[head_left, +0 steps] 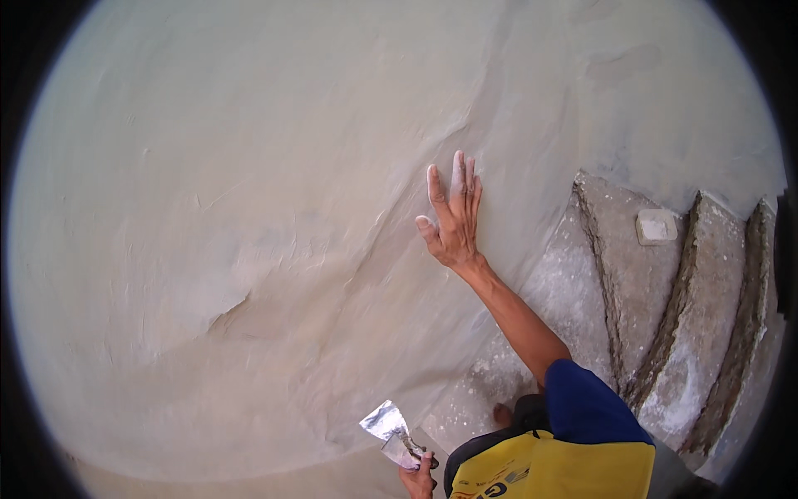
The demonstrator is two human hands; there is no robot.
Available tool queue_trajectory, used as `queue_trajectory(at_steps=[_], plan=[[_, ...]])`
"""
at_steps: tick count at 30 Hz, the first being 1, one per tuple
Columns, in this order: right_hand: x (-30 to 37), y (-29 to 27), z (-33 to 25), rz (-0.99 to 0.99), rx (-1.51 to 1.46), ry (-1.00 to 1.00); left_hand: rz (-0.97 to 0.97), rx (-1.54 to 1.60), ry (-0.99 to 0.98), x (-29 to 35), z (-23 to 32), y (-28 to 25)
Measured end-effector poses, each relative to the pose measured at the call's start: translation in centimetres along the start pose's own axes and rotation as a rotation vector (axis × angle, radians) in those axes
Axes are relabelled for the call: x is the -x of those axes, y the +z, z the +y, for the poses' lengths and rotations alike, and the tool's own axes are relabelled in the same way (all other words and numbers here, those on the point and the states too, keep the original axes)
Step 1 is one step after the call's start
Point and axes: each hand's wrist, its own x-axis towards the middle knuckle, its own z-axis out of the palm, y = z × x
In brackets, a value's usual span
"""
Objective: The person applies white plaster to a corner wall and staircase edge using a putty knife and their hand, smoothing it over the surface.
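My right hand is raised against a pale plastered wall, its fingers and thumb spread and whitish with dust at the tips. Nothing is in it. Low in the view, my left hand grips a putty knife by its handle. The blade is bright metal and points up and to the left. A second flat blade shows just below it, overlapping; whether it belongs to a separate knife I cannot tell. Part of the left hand is cut off by the lower edge.
Rough, dusty concrete steps curve along the right. A small whitish square block or dish sits on one of them. The wall has raised ridges and a rough chipped spot. My yellow shirt and a bare foot show below.
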Motion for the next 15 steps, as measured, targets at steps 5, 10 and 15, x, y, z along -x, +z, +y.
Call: queue_trajectory(at_steps=[5, 10, 15], plan=[[5.9, 1.1, -3.6, -0.133, 0.035, -0.174, -0.007, 0.013, 0.016, -0.7, -1.0, -0.8], [5.6, 0.4, -3.0, -0.188, 0.015, -0.228, -0.012, 0.137, 0.069, -1.5, -2.2, -1.6], [7.7, 1.4, -5.4, -0.221, 0.088, -0.22, -0.112, 0.153, 0.064, -2.8, -2.8, -2.5]])
